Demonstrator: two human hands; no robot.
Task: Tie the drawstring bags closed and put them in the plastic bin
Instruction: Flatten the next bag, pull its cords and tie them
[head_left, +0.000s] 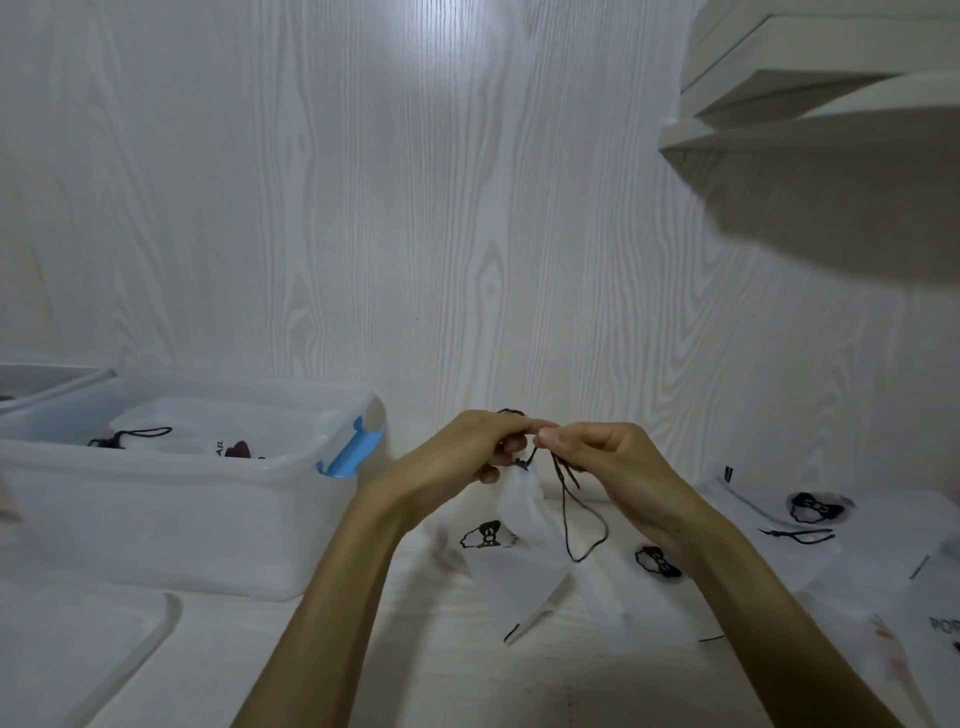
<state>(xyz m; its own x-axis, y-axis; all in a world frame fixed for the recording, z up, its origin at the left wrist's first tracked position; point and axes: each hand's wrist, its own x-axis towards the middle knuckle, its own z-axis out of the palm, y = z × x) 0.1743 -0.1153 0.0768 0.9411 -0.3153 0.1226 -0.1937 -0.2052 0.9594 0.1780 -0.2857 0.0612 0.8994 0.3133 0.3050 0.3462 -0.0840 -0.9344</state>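
"Drawstring bag (522, 506) first: where is it?"

"Up off the counter (415, 649), hanging under both hands. The left hand (467, 449) pinches the black cord (569, 514) right at the bag's neck. The right hand (597, 457) pinches the cord too, and the 2 sets of fingertips touch. A long loop of cord hangs down below them."

"So which step is this?"

"I think it is the tying step. The knot does not look done yet, but it is too small to be sure."

"What comes next?"

"My guess: pull the cord snug so the neck stays closed. Then carry the bag left to the plastic bin (156, 514), which already holds at least 1 tied bag (218, 434)."

"Any more to do?"

"Yes. More bags (810, 525) lie flat on the counter to the right, near the hands."
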